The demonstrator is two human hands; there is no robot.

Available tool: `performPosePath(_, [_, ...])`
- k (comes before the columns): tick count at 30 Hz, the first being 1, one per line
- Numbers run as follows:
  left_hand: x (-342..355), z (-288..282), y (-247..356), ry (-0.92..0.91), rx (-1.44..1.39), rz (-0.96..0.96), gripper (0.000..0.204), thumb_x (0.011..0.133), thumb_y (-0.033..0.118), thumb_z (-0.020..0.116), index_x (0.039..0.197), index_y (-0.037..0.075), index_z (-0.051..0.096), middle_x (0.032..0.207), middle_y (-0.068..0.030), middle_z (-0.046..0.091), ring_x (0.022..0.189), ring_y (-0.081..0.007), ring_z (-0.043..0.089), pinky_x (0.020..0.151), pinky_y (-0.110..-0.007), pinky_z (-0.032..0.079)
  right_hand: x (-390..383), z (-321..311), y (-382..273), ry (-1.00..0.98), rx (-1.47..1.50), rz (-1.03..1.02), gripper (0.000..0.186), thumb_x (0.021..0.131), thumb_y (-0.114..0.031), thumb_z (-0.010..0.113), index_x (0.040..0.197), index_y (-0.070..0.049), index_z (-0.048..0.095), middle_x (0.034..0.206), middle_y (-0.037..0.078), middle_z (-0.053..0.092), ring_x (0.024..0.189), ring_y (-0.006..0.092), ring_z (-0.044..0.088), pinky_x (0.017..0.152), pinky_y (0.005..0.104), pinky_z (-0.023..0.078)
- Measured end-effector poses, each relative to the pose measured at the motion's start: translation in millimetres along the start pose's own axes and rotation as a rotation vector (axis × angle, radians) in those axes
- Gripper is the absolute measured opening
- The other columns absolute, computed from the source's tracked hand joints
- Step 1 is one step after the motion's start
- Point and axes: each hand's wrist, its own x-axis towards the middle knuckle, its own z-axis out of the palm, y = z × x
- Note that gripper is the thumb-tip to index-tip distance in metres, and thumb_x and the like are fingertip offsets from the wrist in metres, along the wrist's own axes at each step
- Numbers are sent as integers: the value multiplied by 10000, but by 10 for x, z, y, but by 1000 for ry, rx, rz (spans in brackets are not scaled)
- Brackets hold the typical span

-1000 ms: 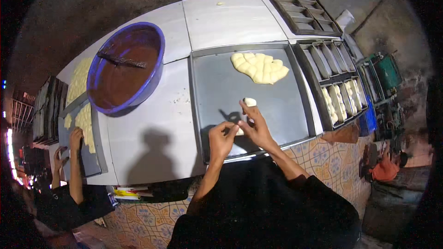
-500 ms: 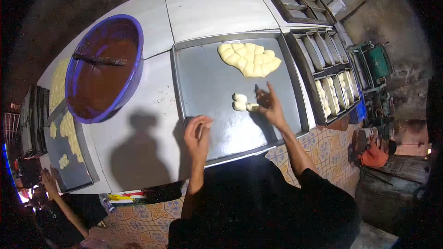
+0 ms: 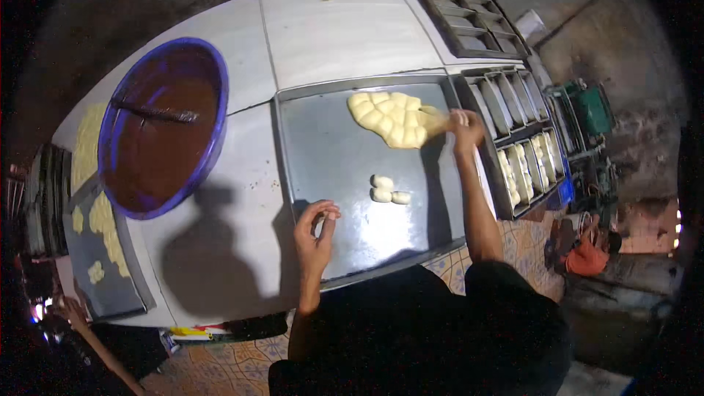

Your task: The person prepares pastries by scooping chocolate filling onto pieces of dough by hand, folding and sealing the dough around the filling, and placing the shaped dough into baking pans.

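Dough slab [image 3: 387, 119], cut into soft segments, lies toward the top of the grey metal tray [image 3: 315, 132] mid-frame. Closest in, over the tray's lower left corner, the left hand [image 3: 315, 231] is loosely curled, thumb apart from the fingers, nothing visible in its grasp. A little past it, at centre, three small dough pieces [image 3: 381, 195] huddle together. Beyond, right of centre, the right hand [image 3: 466, 130] pinches a dough strip [image 3: 438, 123], blurred and stretched from the slab's right edge. Just beside, at the right, stand loaf tins [image 3: 522, 169], the lower row filled with pale dough. Across at the left sits a purple basin [image 3: 213, 158] of brown paste; more loaf tins rest at the upper right.
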Motion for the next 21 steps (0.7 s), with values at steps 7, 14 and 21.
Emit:
performPosePath(7, [-138, -34, -53, 25, -173, -113, 203, 904, 102, 570, 1047, -41, 579, 916, -128, 625, 860, -208, 625, 820, -353, 507, 248, -1274, -1372, 329, 30, -171, 368, 895, -133, 612, 1220, 3, 504, 1157, 93, 571, 978, 179, 563, 837, 290, 496])
performPosePath(14, [-159, 678, -44, -278, -682, -331, 445, 959, 161, 478, 1366, 14, 374, 1204, -95, 546, 1006, -161, 566, 837, -271, 477, -1443, -611, -2197, -865, 98, -364, 584, 820, -90, 659, 1346, -23, 414, 1421, 208, 348, 1227, 360, 464, 1000, 401, 400])
performPosePath(21, [-353, 375, 208, -93, -843, -412, 535, 930, 31, 466, 1423, 120, 277, 1146, -96, 555, 994, -142, 558, 837, -287, 450, -1687, -317, -2312, -1031, 63, -440, 347, 784, -18, 655, 1127, 4, 604, 1231, 186, 514, 1086, 281, 553, 818, 333, 509])
